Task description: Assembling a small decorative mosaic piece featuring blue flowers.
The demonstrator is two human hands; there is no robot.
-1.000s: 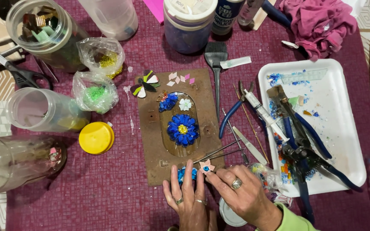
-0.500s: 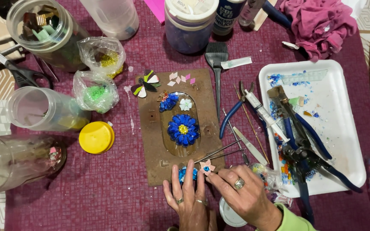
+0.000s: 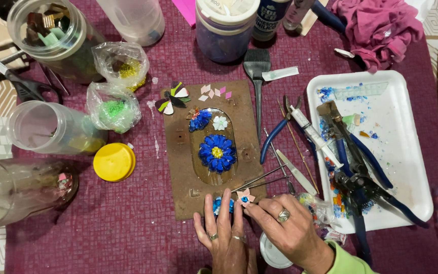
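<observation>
A small pink flower piece with a blue centre (image 3: 245, 196) lies at the near edge of the brown board (image 3: 178, 152), pinched by the fingertips of the right hand (image 3: 285, 228). Just beside it, the left hand (image 3: 224, 236) lies flat with its fingers spread, pressing on a small blue flower piece (image 3: 222, 204). Thin metal tweezers (image 3: 259, 181) reach toward the pink piece. Farther up the board sits a large blue flower with a yellow centre (image 3: 217, 152). To the right on the bench, a white tray (image 3: 406, 127) holds blue-handled pliers (image 3: 356, 157).
</observation>
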